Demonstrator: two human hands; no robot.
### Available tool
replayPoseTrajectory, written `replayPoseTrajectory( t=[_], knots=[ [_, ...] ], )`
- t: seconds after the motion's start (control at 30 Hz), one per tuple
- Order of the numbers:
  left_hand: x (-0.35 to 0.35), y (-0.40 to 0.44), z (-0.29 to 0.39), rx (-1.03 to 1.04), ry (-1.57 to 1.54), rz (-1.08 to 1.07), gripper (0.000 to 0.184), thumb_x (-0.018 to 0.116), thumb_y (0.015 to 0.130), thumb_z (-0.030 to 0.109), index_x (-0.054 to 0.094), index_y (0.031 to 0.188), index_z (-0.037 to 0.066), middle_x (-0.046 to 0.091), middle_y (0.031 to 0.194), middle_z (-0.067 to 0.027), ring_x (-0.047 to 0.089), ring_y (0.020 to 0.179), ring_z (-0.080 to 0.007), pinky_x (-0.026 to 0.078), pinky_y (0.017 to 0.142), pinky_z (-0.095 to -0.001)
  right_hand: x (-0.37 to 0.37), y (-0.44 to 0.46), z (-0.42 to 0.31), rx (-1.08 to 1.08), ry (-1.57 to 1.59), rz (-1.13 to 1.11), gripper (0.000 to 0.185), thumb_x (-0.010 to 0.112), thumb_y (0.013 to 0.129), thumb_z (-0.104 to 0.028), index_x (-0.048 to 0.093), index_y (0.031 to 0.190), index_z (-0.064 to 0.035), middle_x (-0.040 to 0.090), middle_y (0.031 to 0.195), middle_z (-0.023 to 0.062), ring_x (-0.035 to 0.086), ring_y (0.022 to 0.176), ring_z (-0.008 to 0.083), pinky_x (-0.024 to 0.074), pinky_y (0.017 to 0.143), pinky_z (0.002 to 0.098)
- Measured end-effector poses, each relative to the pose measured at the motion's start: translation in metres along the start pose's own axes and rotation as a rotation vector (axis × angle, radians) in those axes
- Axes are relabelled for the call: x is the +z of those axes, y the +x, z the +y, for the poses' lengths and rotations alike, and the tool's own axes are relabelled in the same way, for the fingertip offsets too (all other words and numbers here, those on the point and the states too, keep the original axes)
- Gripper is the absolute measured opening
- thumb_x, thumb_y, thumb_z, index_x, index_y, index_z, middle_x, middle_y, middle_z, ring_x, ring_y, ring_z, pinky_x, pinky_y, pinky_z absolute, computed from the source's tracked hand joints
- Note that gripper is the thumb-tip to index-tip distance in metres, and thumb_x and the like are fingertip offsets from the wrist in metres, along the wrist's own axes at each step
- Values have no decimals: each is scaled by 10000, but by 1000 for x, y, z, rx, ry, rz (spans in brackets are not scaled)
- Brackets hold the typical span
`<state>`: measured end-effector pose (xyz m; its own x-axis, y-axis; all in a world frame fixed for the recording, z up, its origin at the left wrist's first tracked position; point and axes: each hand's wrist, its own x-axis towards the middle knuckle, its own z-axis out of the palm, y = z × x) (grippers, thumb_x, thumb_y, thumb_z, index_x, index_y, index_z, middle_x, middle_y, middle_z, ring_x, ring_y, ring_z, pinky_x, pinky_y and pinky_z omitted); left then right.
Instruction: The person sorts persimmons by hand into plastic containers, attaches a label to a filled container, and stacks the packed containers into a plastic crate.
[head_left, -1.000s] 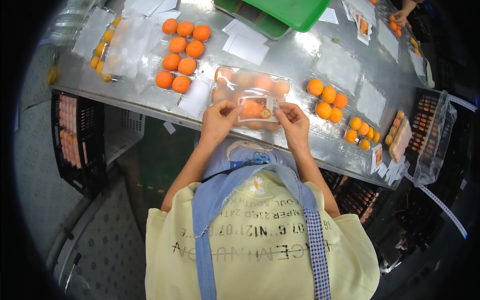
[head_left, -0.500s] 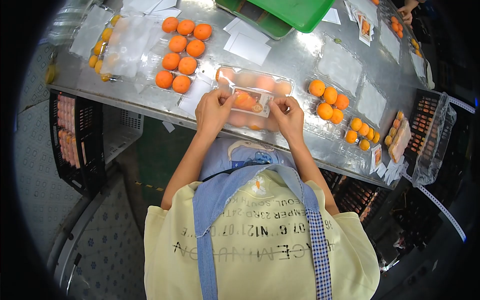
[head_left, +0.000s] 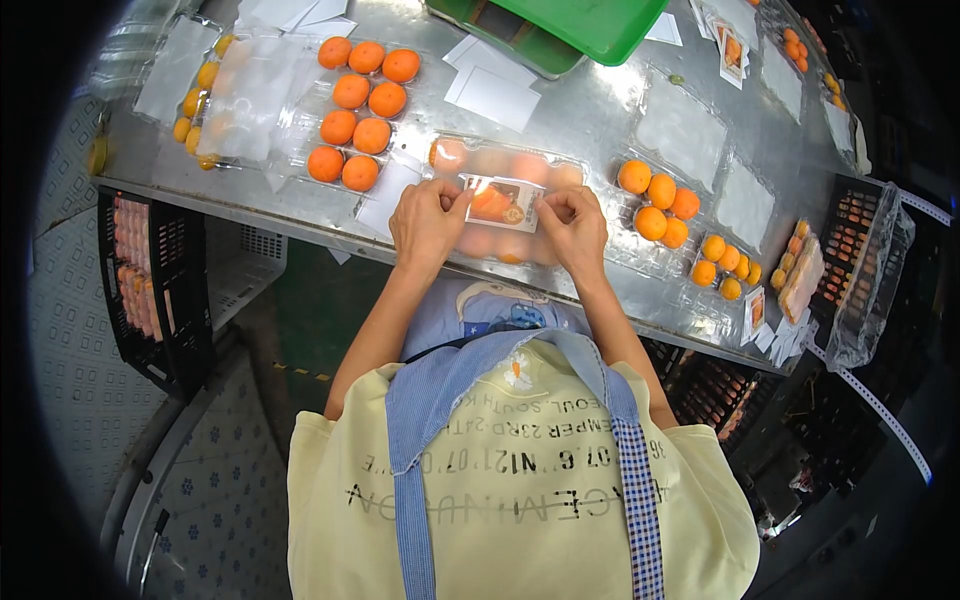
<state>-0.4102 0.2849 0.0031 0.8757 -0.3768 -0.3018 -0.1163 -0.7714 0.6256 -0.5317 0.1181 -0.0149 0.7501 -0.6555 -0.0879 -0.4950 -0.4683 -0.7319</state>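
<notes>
Taking the closed pack as the centre of a clock, with twelve at the far side of the table, the printed label [head_left: 505,203] lies over the middle of its lid. The pack [head_left: 508,143] is clear plastic with orange fruit showing through, and it rests on the steel table [head_left: 578,105] close to the near edge.

The left hand [head_left: 424,222] grasps the label at its nine o'clock edge, thumb and forefinger pinched together and the other fingers curled. The right hand [head_left: 578,228] pinches it at the three o'clock edge in much the same way. (Whether the label is pressed down on the plastic or held just above it, I cannot tell.) Both forearms reach in from about six o'clock, above the yellow apron [head_left: 520,480].

At nine o'clock a white card [head_left: 380,208] is partly covered by the left hand. Nine oranges [head_left: 350,92] sit in rows at ten o'clock, more white cards [head_left: 490,95] overlap at twelve, and a green bin [head_left: 600,30] stands at one. Five oranges in a tray [head_left: 661,188] lie at three o'clock, smaller fruit [head_left: 704,273] between three and four, and spare labels [head_left: 754,308] near four.
</notes>
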Motion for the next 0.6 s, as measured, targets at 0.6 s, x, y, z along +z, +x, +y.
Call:
replayPoseTrajectory(
  t=[0.6],
  knots=[
    [2,0,1,-22,21,12,299,733,752,276,612,910,53,614,754,-83,582,765,-281,474,681,-419,3,1,-1,-21,-55,32,217,742,743,-182,661,886,-40,585,855,50,579,702,144,472,637,274]
  ],
)
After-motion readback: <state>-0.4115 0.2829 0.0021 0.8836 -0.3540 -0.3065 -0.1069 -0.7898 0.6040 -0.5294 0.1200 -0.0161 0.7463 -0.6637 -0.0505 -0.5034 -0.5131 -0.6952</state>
